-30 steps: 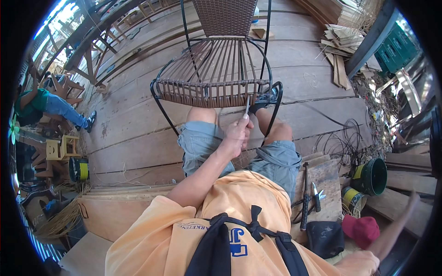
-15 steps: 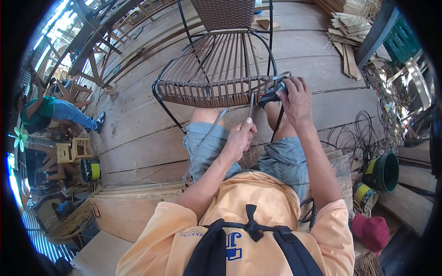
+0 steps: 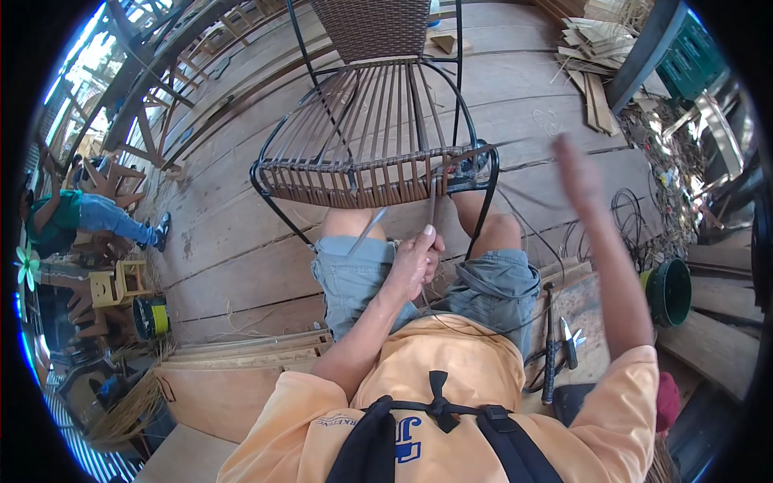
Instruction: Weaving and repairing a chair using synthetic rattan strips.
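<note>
A chair frame of dark metal with a woven brown back [image 3: 372,30] stands before my knees. Brown strands fan over its seat [image 3: 366,105], and more wrap the front rail [image 3: 346,183]. My left hand [image 3: 415,259] is closed on a brown strip [image 3: 433,205] that reaches up to the rail near its right end. My right hand [image 3: 580,181] is off to the right of the chair, its fingers smeared by motion. A thin dark strand [image 3: 507,145] runs from the right front corner toward that hand; whether it is gripped cannot be made out.
A hammer [image 3: 550,346] and small snips [image 3: 572,342] lie on a board by my right thigh. Coiled black strands [image 3: 624,213] and a dark bucket [image 3: 668,291] are at right. Wood scraps [image 3: 600,48] are piled far right. Another person [image 3: 101,213] is at far left.
My right hand has swung from the chair's right front corner out to the right. The hammer and snips have come into sight. My left hand keeps hold of the strip.
</note>
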Tool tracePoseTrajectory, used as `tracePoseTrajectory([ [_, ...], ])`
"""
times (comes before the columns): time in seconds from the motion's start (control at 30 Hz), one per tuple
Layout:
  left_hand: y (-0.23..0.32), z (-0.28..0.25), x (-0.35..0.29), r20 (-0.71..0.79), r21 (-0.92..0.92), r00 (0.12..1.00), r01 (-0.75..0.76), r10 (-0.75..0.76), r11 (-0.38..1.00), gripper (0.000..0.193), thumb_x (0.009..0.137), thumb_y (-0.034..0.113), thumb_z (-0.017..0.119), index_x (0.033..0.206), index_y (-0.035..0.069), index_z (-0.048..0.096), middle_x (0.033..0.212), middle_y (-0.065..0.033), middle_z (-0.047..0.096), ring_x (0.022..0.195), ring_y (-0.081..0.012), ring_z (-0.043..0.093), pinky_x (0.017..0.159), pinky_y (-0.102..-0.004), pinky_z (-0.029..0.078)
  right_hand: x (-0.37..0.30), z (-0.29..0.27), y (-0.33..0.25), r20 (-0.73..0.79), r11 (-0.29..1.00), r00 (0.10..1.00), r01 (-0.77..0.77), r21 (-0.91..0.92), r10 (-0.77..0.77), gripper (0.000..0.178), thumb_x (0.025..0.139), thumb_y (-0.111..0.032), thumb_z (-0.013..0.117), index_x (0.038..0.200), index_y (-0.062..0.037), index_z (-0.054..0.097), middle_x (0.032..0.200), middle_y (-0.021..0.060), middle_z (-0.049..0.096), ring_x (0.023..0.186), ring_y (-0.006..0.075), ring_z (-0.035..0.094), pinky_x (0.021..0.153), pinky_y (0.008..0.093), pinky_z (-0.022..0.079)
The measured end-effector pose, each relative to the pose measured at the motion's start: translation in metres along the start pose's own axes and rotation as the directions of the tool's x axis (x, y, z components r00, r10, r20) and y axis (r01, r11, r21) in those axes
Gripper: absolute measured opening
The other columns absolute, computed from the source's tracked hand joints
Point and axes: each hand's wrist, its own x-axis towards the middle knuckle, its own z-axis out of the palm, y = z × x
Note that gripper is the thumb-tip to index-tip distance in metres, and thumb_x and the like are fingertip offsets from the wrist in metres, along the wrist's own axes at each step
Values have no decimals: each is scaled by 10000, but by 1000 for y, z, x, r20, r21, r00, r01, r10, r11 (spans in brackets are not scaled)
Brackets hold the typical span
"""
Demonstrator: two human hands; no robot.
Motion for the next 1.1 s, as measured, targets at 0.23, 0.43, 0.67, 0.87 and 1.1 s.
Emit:
tracePoseTrajectory([
  [0.23,-3,-2,1,7,5,1000,16,-16,1000,398,920,482,478,779,110,498,548,96,308,420,-9,250,366,-170,201,-69,-246,202,-632,35,573,-755,-655,523,407,880,-434,493,1187,-170,532,1103,147,619,1042,315,592,803,475,488],
  [0.43,-16,4,-10,-47,40,998,49,-47,998,387,941,436,460,787,84,510,568,63,372,461,-43,356,397,-198,285,-97,-33,108,-49,922,975,-189,337,218,249,895,-195,474,1047,-51,610,790,117,648,731,227,619,677,359,473],
  [0.67,-21,2,-24,-46,364,998,-29,49,931,402,963,321,411,766,16,585,627,-19,532,533,-98,489,540,-233,405,-119,133,-149,503,158,784,-584,796,363,216,937,-226,513,993,-33,590,748,13,574,577,101,522,510,232,425],
  [0.87,-11,-13,-24,43,627,999,-52,31,777,300,891,272,497,767,11,578,595,12,488,530,-88,422,501,-255,318,-118,143,-154,664,-37,687,-686,727,295,217,947,-255,496,855,-59,502,594,-27,372,478,72,328,442,220,330],
  [1.1,14,-2,-29,37,912,939,-171,342,372,266,856,239,564,820,-21,607,716,-176,590,648,-287,584,634,-368,452,-125,167,-126,676,-40,710,-683,729,197,341,943,-376,474,765,-89,520,556,-59,327,471,61,291,411,217,258],
])
